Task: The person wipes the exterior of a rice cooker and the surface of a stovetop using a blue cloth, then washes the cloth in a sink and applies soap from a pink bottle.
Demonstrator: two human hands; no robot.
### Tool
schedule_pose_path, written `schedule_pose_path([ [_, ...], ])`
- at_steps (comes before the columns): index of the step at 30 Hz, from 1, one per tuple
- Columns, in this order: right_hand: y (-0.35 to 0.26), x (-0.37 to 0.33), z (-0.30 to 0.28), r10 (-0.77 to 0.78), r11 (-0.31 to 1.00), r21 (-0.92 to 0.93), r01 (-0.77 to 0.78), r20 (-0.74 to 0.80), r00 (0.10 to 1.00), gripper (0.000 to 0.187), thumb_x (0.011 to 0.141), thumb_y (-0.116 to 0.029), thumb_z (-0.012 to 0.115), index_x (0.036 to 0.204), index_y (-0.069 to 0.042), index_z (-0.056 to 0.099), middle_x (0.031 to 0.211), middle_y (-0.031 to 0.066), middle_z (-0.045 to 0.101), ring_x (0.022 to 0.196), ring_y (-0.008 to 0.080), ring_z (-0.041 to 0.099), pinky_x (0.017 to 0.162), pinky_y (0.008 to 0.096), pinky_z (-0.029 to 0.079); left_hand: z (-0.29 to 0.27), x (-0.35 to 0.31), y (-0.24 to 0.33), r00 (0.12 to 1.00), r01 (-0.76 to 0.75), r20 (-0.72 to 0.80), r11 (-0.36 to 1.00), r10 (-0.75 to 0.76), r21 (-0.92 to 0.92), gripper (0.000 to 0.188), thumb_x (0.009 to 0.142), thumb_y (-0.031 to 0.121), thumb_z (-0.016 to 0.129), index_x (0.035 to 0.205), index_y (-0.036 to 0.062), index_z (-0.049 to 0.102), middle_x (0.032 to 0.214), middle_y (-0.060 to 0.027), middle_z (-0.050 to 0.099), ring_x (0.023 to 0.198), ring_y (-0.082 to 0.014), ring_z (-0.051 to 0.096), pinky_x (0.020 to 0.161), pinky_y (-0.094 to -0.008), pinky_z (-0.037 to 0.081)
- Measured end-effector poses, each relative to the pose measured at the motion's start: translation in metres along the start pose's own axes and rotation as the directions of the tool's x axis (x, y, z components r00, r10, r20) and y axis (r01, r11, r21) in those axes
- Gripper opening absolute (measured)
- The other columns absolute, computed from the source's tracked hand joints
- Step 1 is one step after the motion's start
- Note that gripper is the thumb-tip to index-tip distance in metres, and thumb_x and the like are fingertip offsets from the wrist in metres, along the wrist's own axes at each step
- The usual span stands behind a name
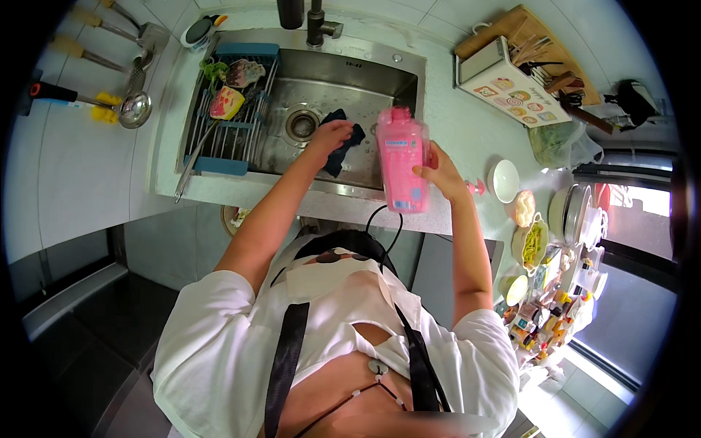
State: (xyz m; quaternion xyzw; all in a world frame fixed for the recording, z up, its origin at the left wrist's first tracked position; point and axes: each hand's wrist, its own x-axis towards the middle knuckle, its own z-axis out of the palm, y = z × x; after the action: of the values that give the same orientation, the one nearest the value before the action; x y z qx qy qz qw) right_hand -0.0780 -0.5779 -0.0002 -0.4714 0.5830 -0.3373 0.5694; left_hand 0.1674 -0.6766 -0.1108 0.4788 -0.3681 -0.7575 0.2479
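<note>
My left hand (pixel 334 136) is closed on a dark, bunched cloth (pixel 340 159) over the metal sink (pixel 380 80). The drain (pixel 301 124) shows just left of that cloth. In my right hand (pixel 442 174) is a large pink plastic bottle (pixel 404 168), gripped by its right side at the sink's front right corner. The bottle stands roughly upright in the picture, its neck toward the far side. Whether its base touches the counter I cannot tell. A small pink piece (pixel 476 187) lies on the counter to the right of my right hand.
A rack (pixel 247 167) holding colourful sponges spans the sink's left side. The faucet (pixel 318 29) stands behind. At right are a white bowl (pixel 504 181), a dish of green vegetables (pixel 533 244), several bottles and a utensil holder (pixel 504 84). A ladle (pixel 134 109) hangs on the left wall.
</note>
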Motion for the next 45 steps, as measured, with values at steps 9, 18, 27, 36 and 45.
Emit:
schedule_pose_path([
  [9,0.011,0.008,-0.041,-0.182,0.983,-0.104,0.15,-0.514,0.838,0.055,0.064,-0.007,0.072,0.109,-0.002,0.041,0.091,0.0031,0.049,0.084,0.0112,0.046,0.076,0.0247,0.04,0.056,-0.005,0.033,0.987,-0.092,0.142,0.991,0.078,0.094,0.029,0.086,0.024,0.055,0.112,0.0099,0.056,0.105,-0.0012,0.057,0.099,-0.0123,0.052,0.088,-0.0284,0.037],
  [18,0.076,0.01,-0.069,-0.283,0.945,-0.058,0.322,-0.641,0.714,0.059,0.065,-0.005,0.07,0.115,-0.002,0.039,0.113,0.0098,0.047,0.108,0.0176,0.044,0.096,0.0301,0.033,0.096,0.018,-0.006,0.954,-0.24,0.249,0.922,0.167,0.304,0.029,0.08,0.02,0.059,0.105,0.0061,0.059,0.093,-0.003,0.061,0.085,-0.0143,0.055,0.076,-0.0276,0.043],
  [27,0.096,-0.05,-0.092,-0.266,0.758,-0.571,-0.314,-0.711,0.651,0.022,0.076,-0.011,0.057,0.098,-0.007,0.057,0.105,0.0124,0.057,0.099,0.0277,0.054,0.081,0.0364,0.043,0.12,0.021,-0.04,0.85,-0.525,0.436,0.393,0.296,0.755,0.024,0.068,0.016,0.068,0.088,0.0054,0.06,0.084,-0.0131,0.057,0.075,-0.0261,0.057,0.066,-0.0344,0.046],
  [36,0.136,-0.066,-0.097,0.043,0.737,-0.17,-0.654,-0.954,0.297,0.038,0.08,-0.034,0.054,0.106,-0.006,0.048,0.088,0.0166,0.063,0.084,0.0354,0.059,0.07,0.0433,0.045,0.132,0.013,-0.055,0.841,-0.533,0.484,0.22,0.243,0.817,0.017,0.06,0.017,0.067,0.072,0.0072,0.059,0.08,-0.0103,0.053,0.08,-0.0288,0.054,0.067,-0.0391,0.046],
  [45,0.143,-0.041,-0.091,0.126,0.789,-0.133,-0.599,-0.92,0.371,0.053,0.07,-0.041,0.064,0.105,-0.004,0.049,0.092,0.0144,0.064,0.085,0.0313,0.061,0.075,0.0405,0.046,0.122,0.016,-0.06,0.853,-0.517,0.465,0.265,0.236,0.814,0.015,0.065,0.019,0.067,0.071,0.0072,0.06,0.081,-0.0104,0.055,0.077,-0.0289,0.056,0.066,-0.0388,0.046],
])
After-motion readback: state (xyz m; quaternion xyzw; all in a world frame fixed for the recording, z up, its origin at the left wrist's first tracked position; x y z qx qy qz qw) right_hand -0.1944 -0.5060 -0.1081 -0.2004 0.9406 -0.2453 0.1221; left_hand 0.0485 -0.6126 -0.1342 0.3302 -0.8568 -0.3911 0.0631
